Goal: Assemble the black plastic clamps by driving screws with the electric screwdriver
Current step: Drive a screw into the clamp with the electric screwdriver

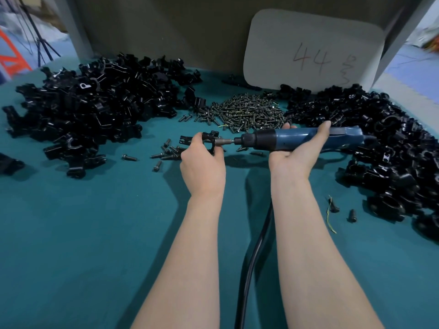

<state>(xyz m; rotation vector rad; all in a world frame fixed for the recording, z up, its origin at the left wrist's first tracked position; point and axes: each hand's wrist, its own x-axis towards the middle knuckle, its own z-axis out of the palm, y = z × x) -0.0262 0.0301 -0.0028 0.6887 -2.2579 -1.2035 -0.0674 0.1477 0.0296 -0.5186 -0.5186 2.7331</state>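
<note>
So the black clamp (210, 137) is up off the bench (83, 233), a bit left of centre. The left hand (202, 167) has it, fingers (197, 140) curled round it and pinching it tight. The electric screwdriver (294, 138) lies flat, pointing left, and its bit (225, 140) goes straight into the side of the clamp. The right hand (297, 153) is under the blue body, palm up, with the fingers (325, 126) wrapped over the top and gripping it. Its black cable (251, 269) runs down between the two forearms toward the near edge.

Just below and behind the hands there's a scatter of loose screws (166, 154) on the teal cloth. The main heap of screws (247, 112) sits further back in the middle. A big pile of black plastic parts (90, 103) fills the left side, and another pile (380, 138) runs down the right, right behind the screwdriver's tail end. A couple of stray bits (352, 215) lie near the right forearm. At the back, a white card (313, 48) with "44" written on it leans against the wall.
</note>
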